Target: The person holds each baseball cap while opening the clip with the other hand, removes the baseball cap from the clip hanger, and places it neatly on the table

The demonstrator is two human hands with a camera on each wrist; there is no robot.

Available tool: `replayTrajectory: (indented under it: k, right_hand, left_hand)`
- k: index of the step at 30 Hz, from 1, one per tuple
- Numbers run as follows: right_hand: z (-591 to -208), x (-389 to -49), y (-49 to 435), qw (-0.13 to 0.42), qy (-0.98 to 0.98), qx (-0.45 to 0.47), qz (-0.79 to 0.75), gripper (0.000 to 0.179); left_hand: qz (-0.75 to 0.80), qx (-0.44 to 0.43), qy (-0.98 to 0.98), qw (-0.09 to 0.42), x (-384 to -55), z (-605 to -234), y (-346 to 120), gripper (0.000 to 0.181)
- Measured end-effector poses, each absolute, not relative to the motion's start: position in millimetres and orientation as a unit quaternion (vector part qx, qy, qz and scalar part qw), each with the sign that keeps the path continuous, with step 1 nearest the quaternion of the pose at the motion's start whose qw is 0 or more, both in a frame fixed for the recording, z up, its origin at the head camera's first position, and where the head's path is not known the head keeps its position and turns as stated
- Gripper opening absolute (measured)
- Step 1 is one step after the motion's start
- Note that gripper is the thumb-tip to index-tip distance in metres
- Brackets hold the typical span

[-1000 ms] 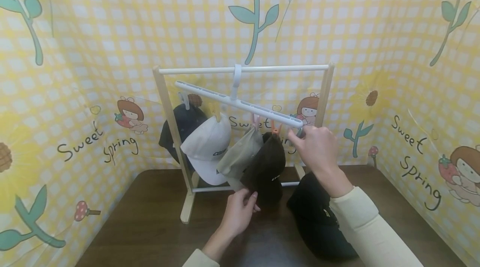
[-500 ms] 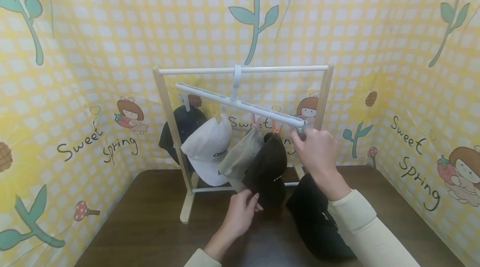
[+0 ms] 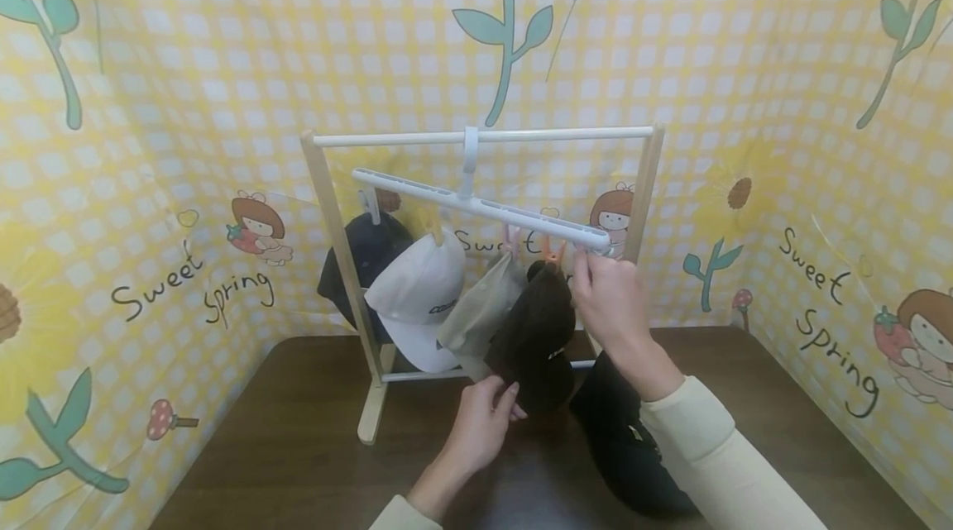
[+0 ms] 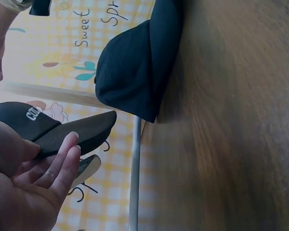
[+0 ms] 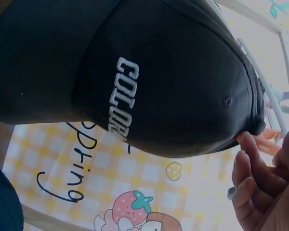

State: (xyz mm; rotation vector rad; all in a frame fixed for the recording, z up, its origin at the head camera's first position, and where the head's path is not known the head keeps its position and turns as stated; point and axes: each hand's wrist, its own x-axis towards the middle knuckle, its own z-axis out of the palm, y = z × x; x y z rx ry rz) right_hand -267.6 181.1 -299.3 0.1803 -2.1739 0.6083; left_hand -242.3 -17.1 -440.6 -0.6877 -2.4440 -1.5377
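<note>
A dark brown cap [image 3: 532, 331] with white lettering hangs from an orange clip [image 3: 553, 251] on the white hanger [image 3: 417, 188]. My left hand [image 3: 480, 427] pinches its brim [image 4: 82, 132], thumb on one face and fingers behind. Just under the hanger's right end is my right hand [image 3: 614, 303]. In the right wrist view its fingertips [image 5: 248, 142] touch the cap's edge beside the orange clip; whether they grip the clip is hidden. Left of the brown cap hang a beige-grey cap [image 3: 480, 307], a white cap [image 3: 420, 286] and a dark navy cap [image 3: 365, 241].
The hanger hooks over the top bar [image 3: 558, 134] of a small wooden rack [image 3: 338, 241], tilting down to the right. A black cap [image 3: 621, 464] lies on the brown table [image 3: 283, 431], under my right forearm. Patterned yellow cloth [image 3: 223, 59] surrounds the table.
My right hand has shifted a little left, toward the orange clip. The hanger's right end has risen slightly and the hanging caps have moved slightly right. My left hand keeps the brim.
</note>
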Motion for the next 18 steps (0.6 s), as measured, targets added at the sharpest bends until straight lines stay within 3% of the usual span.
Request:
replayTrajectory:
  k: [11, 18]
  right_hand:
    - [-293.2, -273.6, 173.4, 0.46, -0.857, 0.082, 0.216, 0.051]
    - [-294.6, -271.6, 171.9, 0.454, -0.862, 0.08, 0.213, 0.051]
  left_hand:
    - [-0.516, -0.243, -0.817, 0.089, -241.0, -438.4, -13.5, 0.027]
    - [-0.522, -0.239, -0.813, 0.095, -240.6, -440.4, -12.3, 0.027]
